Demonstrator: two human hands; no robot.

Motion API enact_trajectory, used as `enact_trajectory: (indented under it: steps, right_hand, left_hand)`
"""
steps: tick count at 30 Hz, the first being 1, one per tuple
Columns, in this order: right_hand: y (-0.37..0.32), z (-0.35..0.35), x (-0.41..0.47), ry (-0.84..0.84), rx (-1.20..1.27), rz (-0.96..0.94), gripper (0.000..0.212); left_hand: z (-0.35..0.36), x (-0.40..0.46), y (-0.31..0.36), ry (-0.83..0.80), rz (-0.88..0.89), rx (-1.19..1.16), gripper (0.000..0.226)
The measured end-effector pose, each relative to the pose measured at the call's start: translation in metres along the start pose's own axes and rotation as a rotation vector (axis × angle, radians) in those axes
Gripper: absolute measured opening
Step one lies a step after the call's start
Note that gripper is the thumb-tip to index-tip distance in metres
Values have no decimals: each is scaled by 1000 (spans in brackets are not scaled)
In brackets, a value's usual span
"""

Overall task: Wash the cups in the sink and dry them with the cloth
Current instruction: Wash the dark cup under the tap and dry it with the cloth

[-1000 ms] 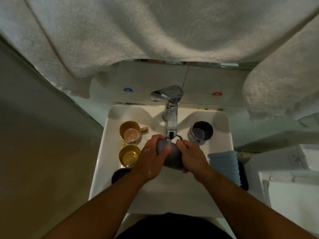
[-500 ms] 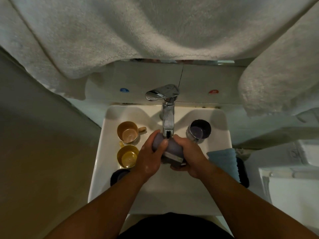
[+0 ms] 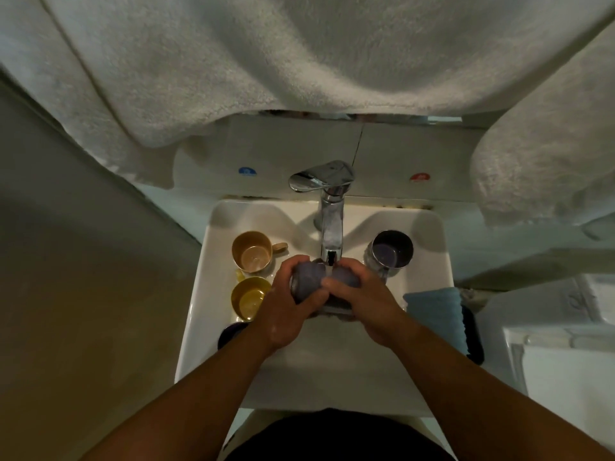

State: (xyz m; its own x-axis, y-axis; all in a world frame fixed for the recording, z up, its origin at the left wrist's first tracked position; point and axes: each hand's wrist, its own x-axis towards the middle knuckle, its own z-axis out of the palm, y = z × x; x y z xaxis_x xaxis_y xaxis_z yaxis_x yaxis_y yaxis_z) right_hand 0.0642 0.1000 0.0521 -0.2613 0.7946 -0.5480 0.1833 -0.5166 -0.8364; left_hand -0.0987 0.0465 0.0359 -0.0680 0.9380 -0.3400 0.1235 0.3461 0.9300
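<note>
Under the chrome tap [image 3: 329, 224] I hold a grey-purple cup [image 3: 307, 281] over the white sink [image 3: 213, 294]. My left hand [image 3: 289, 304] grips its left side, and my right hand [image 3: 366, 297] curls round its right side. Water runs from the spout onto the cup. On the sink's left ledge stand a tan cup [image 3: 252, 251] and a yellow cup [image 3: 249, 298], with a dark blue cup [image 3: 231, 331] partly hidden by my left forearm. A purple cup [image 3: 390, 251] stands on the right. The blue cloth [image 3: 436, 314] lies on the right ledge.
White towels [image 3: 266, 61] hang low above the sink and cover the top of the view. A grey wall is close on the left. A white fixture [image 3: 565, 367] stands to the right of the sink.
Both hands have turned the cup under the tap; my right hand has shifted up over its right side. The other cups and the cloth have not moved.
</note>
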Motion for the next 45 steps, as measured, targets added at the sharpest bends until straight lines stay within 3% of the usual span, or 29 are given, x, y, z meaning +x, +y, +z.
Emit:
enact_trajectory:
  steps: [3,5,7,10,12,15,17,19,22,24,26,29,34,37,39,43,45]
  right_hand:
    - [-1,0,0,3,-19,0,32]
    - [-6,9,0,69,4,120,16]
    - [-11,12,0,134,37,207,18]
    - [-7,5,-2,36,-10,81,18]
    - [-1,0,-6,-72,-19,-2,30]
    - [4,3,-8,15,-24,-22,18]
    - [2,7,-7,106,-32,62,14]
    - [-3,7,-5,139,46,247,24]
    - [-7,-1,-5,103,165,392,31]
    - [-4,-5,-5,26,177,310,34]
    - [6,-6,-6,-29,84,167,48]
    - [18,-6,-6,91,-108,65,48]
    - [14,-8,1,213,-59,168,51]
    - [14,-10,1,176,33,337,67]
    - [18,-12,1,196,130,404,65]
    - [25,-20,1,145,248,477,59]
    - [27,-22,2,74,367,513,59]
  left_hand:
    - [-7,0,-2,-44,-16,-67,74]
    - [-8,0,-3,-61,0,-8,79]
    - [-6,1,-4,-68,25,37,77]
    - [-3,-1,-3,-23,61,-8,68]
    - [-1,0,0,11,-48,-180,57]
    - [9,4,4,22,-252,-217,40]
    - [12,7,3,32,-245,-49,40]
    - [12,6,3,22,-122,115,41]
    - [13,8,4,-31,-28,135,47]
    - [15,12,7,27,-83,66,33]
    - [21,20,15,118,-293,-125,31]
    - [28,27,23,129,-426,-56,43]
    - [29,21,19,87,-170,5,71]
    - [29,23,18,31,-28,84,51]
    - [27,25,19,37,2,123,35]
    - [25,27,10,11,-129,-57,18]
    - [23,22,6,10,-120,6,17]
